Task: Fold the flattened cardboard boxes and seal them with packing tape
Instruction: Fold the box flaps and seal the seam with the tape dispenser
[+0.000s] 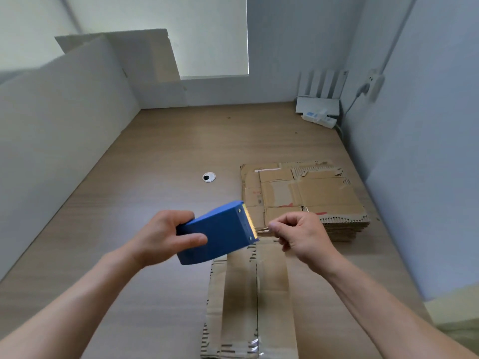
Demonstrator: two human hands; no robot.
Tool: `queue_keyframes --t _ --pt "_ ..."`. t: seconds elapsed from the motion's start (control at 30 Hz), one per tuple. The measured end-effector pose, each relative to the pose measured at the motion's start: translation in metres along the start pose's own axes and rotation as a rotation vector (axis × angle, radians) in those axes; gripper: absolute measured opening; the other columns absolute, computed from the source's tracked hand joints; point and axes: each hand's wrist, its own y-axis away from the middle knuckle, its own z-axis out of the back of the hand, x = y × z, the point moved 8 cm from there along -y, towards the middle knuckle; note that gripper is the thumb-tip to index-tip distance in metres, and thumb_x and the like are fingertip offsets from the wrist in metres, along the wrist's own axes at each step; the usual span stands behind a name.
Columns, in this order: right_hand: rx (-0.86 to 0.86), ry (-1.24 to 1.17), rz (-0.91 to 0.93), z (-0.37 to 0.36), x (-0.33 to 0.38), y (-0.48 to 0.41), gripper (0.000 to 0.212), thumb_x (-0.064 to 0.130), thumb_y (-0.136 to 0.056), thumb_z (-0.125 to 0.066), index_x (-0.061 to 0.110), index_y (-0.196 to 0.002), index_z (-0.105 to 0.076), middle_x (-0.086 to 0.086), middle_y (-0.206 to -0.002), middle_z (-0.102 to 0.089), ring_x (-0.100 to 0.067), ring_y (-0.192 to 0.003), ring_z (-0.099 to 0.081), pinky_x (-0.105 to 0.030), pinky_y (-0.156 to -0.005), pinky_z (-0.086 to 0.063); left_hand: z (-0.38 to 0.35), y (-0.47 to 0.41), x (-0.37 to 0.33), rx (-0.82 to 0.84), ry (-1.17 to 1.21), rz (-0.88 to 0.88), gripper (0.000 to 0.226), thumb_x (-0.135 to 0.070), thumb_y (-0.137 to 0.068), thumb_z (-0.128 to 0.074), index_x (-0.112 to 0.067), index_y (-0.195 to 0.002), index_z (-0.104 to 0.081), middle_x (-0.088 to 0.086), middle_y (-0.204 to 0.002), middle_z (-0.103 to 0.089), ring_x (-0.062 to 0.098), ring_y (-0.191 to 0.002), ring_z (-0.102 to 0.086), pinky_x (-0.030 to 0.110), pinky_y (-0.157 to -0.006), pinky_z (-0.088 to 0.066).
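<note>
Head view: the left hand (166, 237) grips a blue tape dispenser (220, 235), thumb on its near face and fingers curled round the far side, with the toothed blade (251, 225) turned toward the right hand (302, 235); the right hand, fingers curled in, appears to pinch the free end of the tape (263, 230) between thumb and forefinger just beside the blade, though the strip is thin and hard to make out; below both hands, running back toward the wrists, lies the box (248, 307) being sealed, its two flaps meeting at a centre seam that already carries a glossy strip; just beyond the right hand's knuckles sits the stack of flattened boxes (311, 198) on the table (155, 156). Likely risks: the right fingertips are close to the teeth, so a slip while pulling could nick them; a short end pinched lightly could spring back onto the roll, or fold on itself and stick; tape drawn off at an angle to the seam would leave a flap edge unsealed; with the dispenser held in the air, the strip may wrinkle unless it is pressed down onto the cardboard. Containers: the box under the hands is closed on its visible face, so its contents cannot be seen; the stacked boxes lie flat and hold nothing.
</note>
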Motion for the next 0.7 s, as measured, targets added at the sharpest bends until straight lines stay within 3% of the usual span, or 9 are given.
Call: queue_keyframes --t 0.13,0.23,0.47,0.7 --pt "-0.138 -0.040 -0.233 0.029 -0.036 -0.008 0.028 0.006 -0.088 -0.071 0.005 -0.060 -0.065 -0.004 -0.050 -0.055 -0.014 -0.043 -0.045 -0.026 -0.042 -0.038 0.005 -0.015 0.034 0.078 0.044 0.190 0.057 -0.064 -0.056 -0.068 -0.011 -0.063 -0.049 -0.003 -0.058 -0.040 0.016 -0.055 -0.037 0.030 -0.055 -0.025" --pt "-0.154 0.043 -0.343 0.026 -0.059 -0.013 0.030 0.009 -0.084 -0.072 0.006 -0.056 -0.062 -0.008 -0.052 -0.053 -0.019 -0.046 -0.044 -0.024 -0.044 -0.035 0.000 -0.032 0.047 0.159 0.022 0.308 0.050 -0.055 -0.060 -0.071 -0.008 -0.067 -0.054 0.003 -0.060 -0.045 0.020 -0.057 -0.041 0.030 -0.058 -0.026" --pt "-0.241 0.218 -0.395 0.031 -0.076 -0.018 0.033 0.021 -0.081 -0.072 0.008 -0.052 -0.062 -0.005 -0.047 -0.053 -0.021 -0.045 -0.048 -0.030 -0.049 -0.042 -0.010 -0.064 0.053 0.226 -0.053 0.363 0.043 -0.048 -0.069 -0.076 -0.012 -0.064 -0.054 0.002 -0.061 -0.048 0.019 -0.058 -0.042 0.030 -0.059 -0.027" --pt "-0.254 0.255 -0.429 0.022 -0.088 -0.015 0.037 0.024 -0.081 -0.070 -0.005 -0.059 -0.059 -0.008 -0.047 -0.053 -0.019 -0.041 -0.049 -0.030 -0.052 -0.045 -0.011 -0.072 0.060 0.261 -0.110 0.366 0.039 -0.037 -0.084 -0.077 -0.013 -0.063 -0.055 0.000 -0.061 -0.051 0.017 -0.057 -0.044 0.029 -0.057 -0.028"
